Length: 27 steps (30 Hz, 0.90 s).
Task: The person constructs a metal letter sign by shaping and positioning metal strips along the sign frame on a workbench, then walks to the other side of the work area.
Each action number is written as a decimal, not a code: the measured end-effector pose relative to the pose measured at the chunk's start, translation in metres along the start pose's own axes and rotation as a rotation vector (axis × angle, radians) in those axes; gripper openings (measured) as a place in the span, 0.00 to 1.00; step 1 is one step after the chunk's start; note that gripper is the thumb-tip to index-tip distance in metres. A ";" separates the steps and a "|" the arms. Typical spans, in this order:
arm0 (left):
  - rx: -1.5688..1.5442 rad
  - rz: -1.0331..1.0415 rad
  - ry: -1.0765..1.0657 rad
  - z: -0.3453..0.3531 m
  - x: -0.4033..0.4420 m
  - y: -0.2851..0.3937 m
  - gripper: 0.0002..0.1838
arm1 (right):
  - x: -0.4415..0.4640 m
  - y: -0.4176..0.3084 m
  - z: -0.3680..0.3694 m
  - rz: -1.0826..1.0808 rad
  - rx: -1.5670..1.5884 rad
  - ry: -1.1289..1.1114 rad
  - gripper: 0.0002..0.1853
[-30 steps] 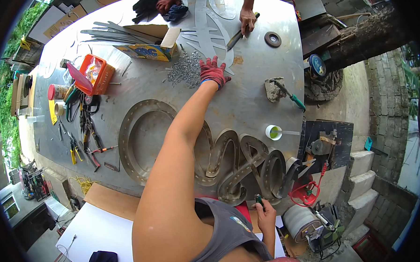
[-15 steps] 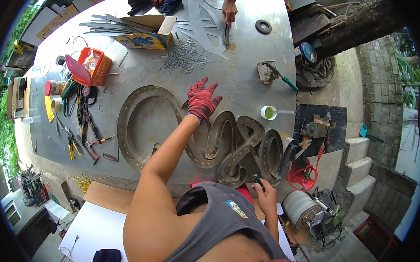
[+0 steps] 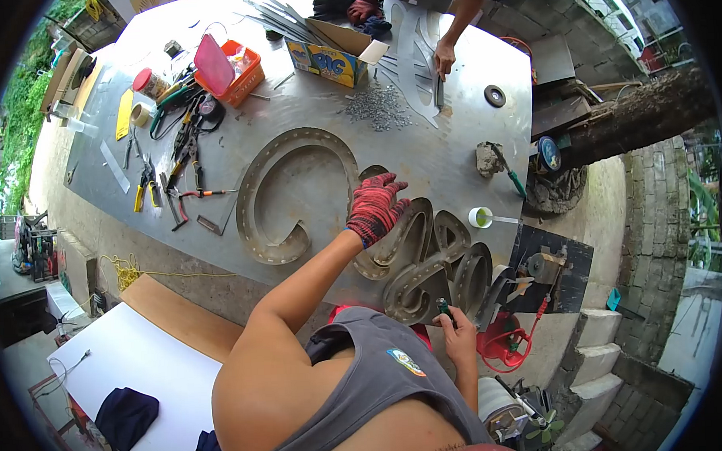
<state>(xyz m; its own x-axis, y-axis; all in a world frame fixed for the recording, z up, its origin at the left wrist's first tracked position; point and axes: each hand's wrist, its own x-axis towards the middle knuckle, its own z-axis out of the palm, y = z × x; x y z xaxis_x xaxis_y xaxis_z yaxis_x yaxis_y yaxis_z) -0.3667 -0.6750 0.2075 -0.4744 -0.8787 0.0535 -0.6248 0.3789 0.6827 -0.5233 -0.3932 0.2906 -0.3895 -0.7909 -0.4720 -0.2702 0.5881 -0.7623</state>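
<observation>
My left hand (image 3: 376, 209), in a red and black knit glove, is over the middle of a hollow metal script sign (image 3: 248, 218), its fingers stretched out and holding nothing. Whether it touches the sign's edge I cannot tell. Low by my body, my right hand (image 3: 460, 332) is bare and closed on a small dark green object (image 3: 443, 306); only its end shows. The sign's curling letters have rims with rows of small slots or tabs, and lie along the near side of the metal table (image 3: 193, 257).
Across the table, another person's hand (image 3: 444, 58) holds a dark flat tool on a cut metal sheet (image 3: 408, 58). Pliers and cutters (image 3: 187, 144), an orange basket (image 3: 242, 81), a cardboard box (image 3: 330, 61), metal bits (image 3: 378, 108) and a white cup (image 3: 480, 217) lie about.
The view has shifted, so the table's things sit further right. My left hand has lowered a little, its fingers now pointing right. My right hand still grips the green object.
</observation>
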 end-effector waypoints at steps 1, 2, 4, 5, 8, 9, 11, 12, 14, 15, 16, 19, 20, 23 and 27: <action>0.005 -0.006 0.018 -0.003 -0.009 0.001 0.20 | -0.002 -0.002 -0.001 -0.010 -0.011 -0.018 0.10; -0.009 -0.039 0.006 -0.007 -0.019 0.005 0.20 | -0.004 0.001 -0.001 -0.027 -0.007 -0.022 0.10; -0.022 -0.063 0.043 -0.007 -0.042 0.003 0.20 | -0.008 0.013 -0.002 -0.073 0.020 -0.030 0.10; -0.035 -0.076 0.029 -0.009 -0.052 0.004 0.20 | -0.011 0.014 -0.003 -0.077 0.016 -0.039 0.10; -0.040 -0.090 0.060 -0.012 -0.082 0.015 0.19 | -0.018 0.017 -0.009 -0.121 0.011 -0.084 0.10; -0.058 -0.090 0.045 -0.015 -0.091 0.022 0.19 | -0.021 0.019 -0.011 -0.145 0.002 -0.096 0.10; -0.070 -0.096 0.040 -0.017 -0.109 0.037 0.19 | -0.027 0.025 -0.018 -0.177 -0.006 -0.116 0.10; -0.075 -0.078 0.044 -0.017 -0.118 0.045 0.19 | -0.030 0.029 -0.022 -0.205 -0.003 -0.129 0.10; -0.070 -0.061 0.051 -0.013 -0.136 0.065 0.19 | -0.038 0.043 -0.032 -0.238 0.007 -0.146 0.10; -0.074 -0.072 0.022 -0.011 -0.146 0.076 0.19 | -0.042 0.054 -0.037 -0.249 0.031 -0.148 0.10; -0.073 -0.081 -0.009 -0.009 -0.154 0.085 0.19 | -0.046 0.063 -0.042 -0.260 0.059 -0.150 0.10; -0.074 -0.058 -0.016 0.011 -0.187 0.119 0.19 | -0.065 0.092 -0.064 -0.301 0.077 -0.125 0.10; -0.081 -0.051 -0.029 0.021 -0.199 0.129 0.19 | -0.072 0.102 -0.071 -0.301 0.091 -0.124 0.10; 0.029 -0.056 -0.200 0.052 -0.232 0.154 0.21 | -0.094 0.132 -0.090 -0.283 0.150 -0.083 0.11; 0.056 -0.026 -0.325 0.070 -0.270 0.189 0.22 | -0.116 0.165 -0.107 -0.300 0.144 -0.058 0.10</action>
<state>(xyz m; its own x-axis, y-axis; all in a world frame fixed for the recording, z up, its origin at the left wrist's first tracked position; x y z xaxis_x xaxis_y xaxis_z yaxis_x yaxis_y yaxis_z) -0.3997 -0.3456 0.2711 -0.6253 -0.7531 -0.2047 -0.6681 0.3810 0.6391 -0.6169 -0.1861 0.2667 -0.2598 -0.9358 -0.2381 -0.2367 0.3008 -0.9238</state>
